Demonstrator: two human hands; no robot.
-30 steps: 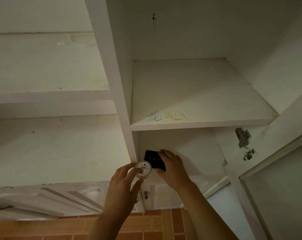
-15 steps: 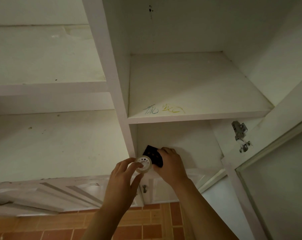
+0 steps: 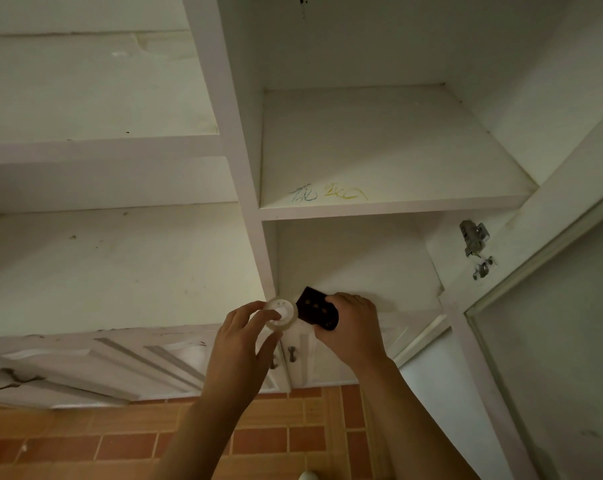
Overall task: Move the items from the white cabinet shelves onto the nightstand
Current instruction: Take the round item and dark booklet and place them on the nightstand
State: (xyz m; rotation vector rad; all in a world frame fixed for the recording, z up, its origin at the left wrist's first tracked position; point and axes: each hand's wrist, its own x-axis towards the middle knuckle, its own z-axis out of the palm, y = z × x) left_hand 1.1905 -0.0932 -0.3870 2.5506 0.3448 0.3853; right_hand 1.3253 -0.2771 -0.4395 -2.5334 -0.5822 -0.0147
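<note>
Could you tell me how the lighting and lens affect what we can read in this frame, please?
Head view: dim, greenish light; the black item in the right hand shows little detail; the white round item held by the left hand reads clearly; wide-angle distortion splays the cabinet shelves.

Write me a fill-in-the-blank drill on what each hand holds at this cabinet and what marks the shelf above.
1. The left hand holds a small round ____ item.
2. The right hand grips a flat ____ item dotted with small marks.
3. Blue and ____ scribbles mark the front of the shelf above the hands.
4. A metal ____ sits on the cabinet's right inner wall.

Missing words: white; black; yellow; hinge
</note>
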